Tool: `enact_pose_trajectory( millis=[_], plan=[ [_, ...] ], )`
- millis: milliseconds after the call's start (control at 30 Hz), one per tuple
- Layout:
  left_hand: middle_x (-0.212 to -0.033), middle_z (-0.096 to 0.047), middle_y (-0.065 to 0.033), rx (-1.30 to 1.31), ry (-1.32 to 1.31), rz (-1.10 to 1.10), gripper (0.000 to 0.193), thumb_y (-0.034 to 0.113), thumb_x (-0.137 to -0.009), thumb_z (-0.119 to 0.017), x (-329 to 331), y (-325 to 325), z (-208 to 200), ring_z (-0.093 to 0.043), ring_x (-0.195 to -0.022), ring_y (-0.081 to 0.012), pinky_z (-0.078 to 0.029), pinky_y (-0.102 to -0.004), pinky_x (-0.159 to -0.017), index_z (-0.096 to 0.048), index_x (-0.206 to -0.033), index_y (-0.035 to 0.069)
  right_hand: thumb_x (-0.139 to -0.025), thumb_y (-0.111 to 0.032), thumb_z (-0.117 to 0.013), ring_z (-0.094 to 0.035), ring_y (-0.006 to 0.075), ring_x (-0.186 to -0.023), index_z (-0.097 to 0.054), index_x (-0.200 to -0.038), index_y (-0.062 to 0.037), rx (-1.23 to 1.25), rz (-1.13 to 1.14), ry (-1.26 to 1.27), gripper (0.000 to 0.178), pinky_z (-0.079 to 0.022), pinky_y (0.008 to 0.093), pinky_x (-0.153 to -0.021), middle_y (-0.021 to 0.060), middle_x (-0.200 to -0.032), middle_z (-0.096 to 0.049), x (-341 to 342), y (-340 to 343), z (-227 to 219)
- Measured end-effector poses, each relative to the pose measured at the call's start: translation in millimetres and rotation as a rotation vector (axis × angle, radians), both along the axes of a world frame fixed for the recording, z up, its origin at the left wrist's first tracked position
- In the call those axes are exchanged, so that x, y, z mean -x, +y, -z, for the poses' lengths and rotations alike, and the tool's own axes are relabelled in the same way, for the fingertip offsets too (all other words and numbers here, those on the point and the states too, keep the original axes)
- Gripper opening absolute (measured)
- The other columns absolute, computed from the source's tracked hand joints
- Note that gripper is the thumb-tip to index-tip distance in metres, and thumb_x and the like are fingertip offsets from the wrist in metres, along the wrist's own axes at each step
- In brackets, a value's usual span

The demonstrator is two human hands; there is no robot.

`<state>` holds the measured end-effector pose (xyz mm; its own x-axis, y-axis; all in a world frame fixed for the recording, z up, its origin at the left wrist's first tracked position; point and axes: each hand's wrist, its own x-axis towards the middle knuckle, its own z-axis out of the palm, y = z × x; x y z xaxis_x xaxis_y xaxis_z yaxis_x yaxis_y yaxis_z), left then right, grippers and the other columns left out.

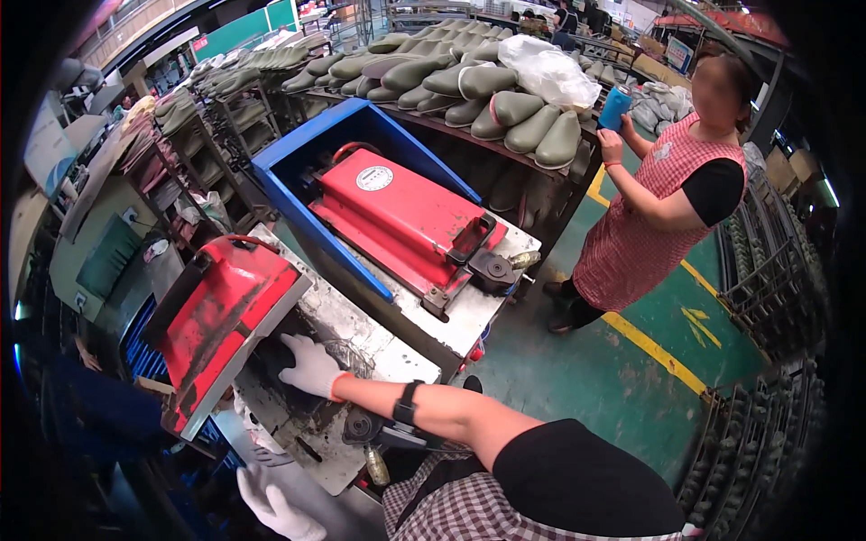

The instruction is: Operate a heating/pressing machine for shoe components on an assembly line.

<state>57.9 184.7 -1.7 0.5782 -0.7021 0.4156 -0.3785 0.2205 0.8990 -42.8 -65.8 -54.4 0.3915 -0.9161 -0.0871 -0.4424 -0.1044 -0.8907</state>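
Note:
My right hand (312, 368), in a white glove, reaches over the pale metal bed (397, 353) of a machine, beneath its raised red lid (225, 329). Its thumb and a finger stand apart beside a dark hollow; I cannot make out whether it touches anything there. The lid is tilted up to the left and has a black handle (180, 288). Lower down, my gloved left hand (278, 507) hangs off the machine's front edge, fingers spread and nothing in them. A latch with a worn, tape-wrapped handle (376, 467) sits below my right wrist.
A second machine with its red lid (406, 207) down stands in a blue housing (298, 135). Behind it, olive-green boots (519, 108) fill a rack beside a plastic bag (548, 72). At right, a person (663, 185) in a checked apron holds a blue cylinder (614, 108).

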Motion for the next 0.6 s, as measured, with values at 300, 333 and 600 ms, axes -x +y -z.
enact_pose_trajectory(
  millis=[300,333,600],
  plan=[
    [-0.152,-0.055,-0.0094,0.077,1.202,-0.037,0.069,0.061,-0.102,-0.048,-4,45,66,-0.054,-0.135,-0.0301,-0.042,-0.0483,-0.115,-0.049,-0.153,0.014,-0.094,-0.032,-0.065,-0.044,0.0326,-0.146,-0.031,-0.160,0.0014,-0.396,-0.610,-0.444,0.081,-0.034,0.0384,-0.121,0.0241,-0.159,-0.043,22,148,-25],
    [-0.144,-0.062,-0.0103,0.084,1.245,-0.182,0.058,0.048,-0.103,-0.050,-3,50,67,-0.059,-0.130,-0.0290,-0.044,-0.0447,-0.114,-0.054,-0.148,0.012,-0.095,-0.034,-0.064,-0.046,0.0349,-0.145,-0.035,-0.158,0.0013,-0.204,-0.739,-0.267,0.078,-0.035,0.0395,-0.120,0.0253,-0.157,-0.046,22,156,-26],
    [-0.140,-0.062,-0.0187,0.432,1.579,-0.298,0.072,0.045,-0.085,-0.065,-11,159,123,-0.060,-0.130,-0.0400,-0.045,-0.0597,-0.111,-0.054,-0.146,0.008,-0.087,-0.010,-0.069,-0.058,0.0396,-0.124,-0.067,-0.127,-0.0078,0.601,-0.519,-0.040,0.040,-0.043,0.0502,-0.109,0.0147,-0.124,-0.067,72,117,6]
  ],
)
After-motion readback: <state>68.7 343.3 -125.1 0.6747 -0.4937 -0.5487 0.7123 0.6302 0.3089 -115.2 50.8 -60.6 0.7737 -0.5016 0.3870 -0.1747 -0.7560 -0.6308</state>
